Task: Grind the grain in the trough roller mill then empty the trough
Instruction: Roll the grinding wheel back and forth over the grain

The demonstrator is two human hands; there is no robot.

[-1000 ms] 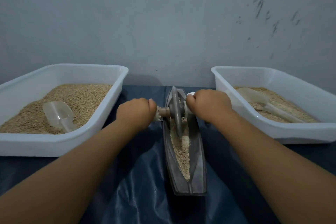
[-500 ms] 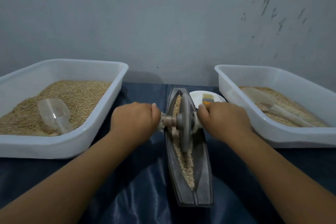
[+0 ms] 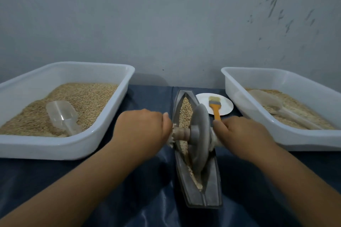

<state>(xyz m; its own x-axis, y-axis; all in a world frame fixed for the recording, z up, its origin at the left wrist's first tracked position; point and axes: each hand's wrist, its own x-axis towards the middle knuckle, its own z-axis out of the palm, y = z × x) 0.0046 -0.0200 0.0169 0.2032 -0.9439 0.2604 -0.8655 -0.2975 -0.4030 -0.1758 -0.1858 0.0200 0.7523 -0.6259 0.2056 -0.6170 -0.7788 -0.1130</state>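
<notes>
A long dark boat-shaped trough (image 3: 212, 186) lies lengthwise on the blue cloth in the middle. Grain (image 3: 185, 110) fills its groove. A grey roller wheel (image 3: 200, 134) stands on edge in the groove, near the trough's middle. Its wooden axle (image 3: 181, 133) sticks out to both sides. My left hand (image 3: 142, 129) grips the left end of the axle. My right hand (image 3: 241, 134) grips the right end, which is hidden under the fingers.
A white tub (image 3: 118, 72) of grain with a clear scoop (image 3: 61, 116) stands on the left. Another white tub (image 3: 232, 77) with ground grain and a scoop (image 3: 267, 101) stands on the right. A white plate (image 3: 227, 104) with an orange-handled brush (image 3: 215, 110) sits behind the right hand.
Both hands have drawn the wheel along the trough towards me, from its far end to about the middle. The plate and brush have come into sight behind it.
</notes>
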